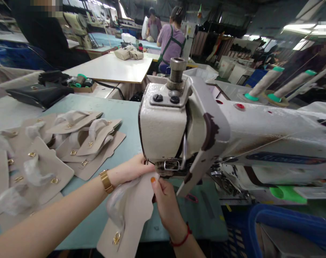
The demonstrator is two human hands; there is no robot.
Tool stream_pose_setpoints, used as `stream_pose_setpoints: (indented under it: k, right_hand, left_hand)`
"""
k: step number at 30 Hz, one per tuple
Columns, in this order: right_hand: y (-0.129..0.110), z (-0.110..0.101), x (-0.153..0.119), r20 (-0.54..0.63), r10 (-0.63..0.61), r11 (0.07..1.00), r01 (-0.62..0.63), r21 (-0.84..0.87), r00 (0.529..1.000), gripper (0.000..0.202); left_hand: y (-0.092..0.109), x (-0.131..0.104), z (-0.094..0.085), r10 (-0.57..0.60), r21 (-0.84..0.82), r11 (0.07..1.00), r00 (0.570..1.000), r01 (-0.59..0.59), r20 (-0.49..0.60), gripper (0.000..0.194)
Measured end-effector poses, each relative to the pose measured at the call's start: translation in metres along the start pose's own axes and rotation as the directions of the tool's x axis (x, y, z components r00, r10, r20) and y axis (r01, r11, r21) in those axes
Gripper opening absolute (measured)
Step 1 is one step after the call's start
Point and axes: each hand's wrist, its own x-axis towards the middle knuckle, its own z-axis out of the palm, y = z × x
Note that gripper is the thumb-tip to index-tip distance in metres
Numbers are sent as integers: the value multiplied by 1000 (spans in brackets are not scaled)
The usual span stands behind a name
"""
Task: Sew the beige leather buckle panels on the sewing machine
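A beige leather piece (130, 218) with a gold clasp and a clear plastic wrap lies under the head of a white sewing machine (179, 122). My left hand (130, 169) rests on the piece's far edge, right beside the presser foot (171, 165). My right hand (165, 200) pinches the piece's near edge just below the foot, thumb on top. The needle itself is hidden behind the machine head.
Several more beige pieces (44, 154) with gold clasps lie stacked on the light blue table (120, 111) at the left. A black bag (39, 95) sits behind them. Two thread cones (264, 84) stand at the back right. A blue crate (286, 225) is at the lower right. People work at tables behind.
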Motion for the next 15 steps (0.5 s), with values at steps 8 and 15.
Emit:
stream_pose_setpoints:
  k: [8, 15]
  right_hand:
    - [-29, -30, -5, 149, 52, 996, -62, 57, 987, 42]
    - [-34, -41, -16, 207, 85, 987, -111, 115, 975, 39]
  left_hand:
    - [-21, -15, 6, 100, 125, 985, 981, -122, 169, 16]
    - [-62, -31, -20, 55, 227, 973, 998, -46, -37, 29]
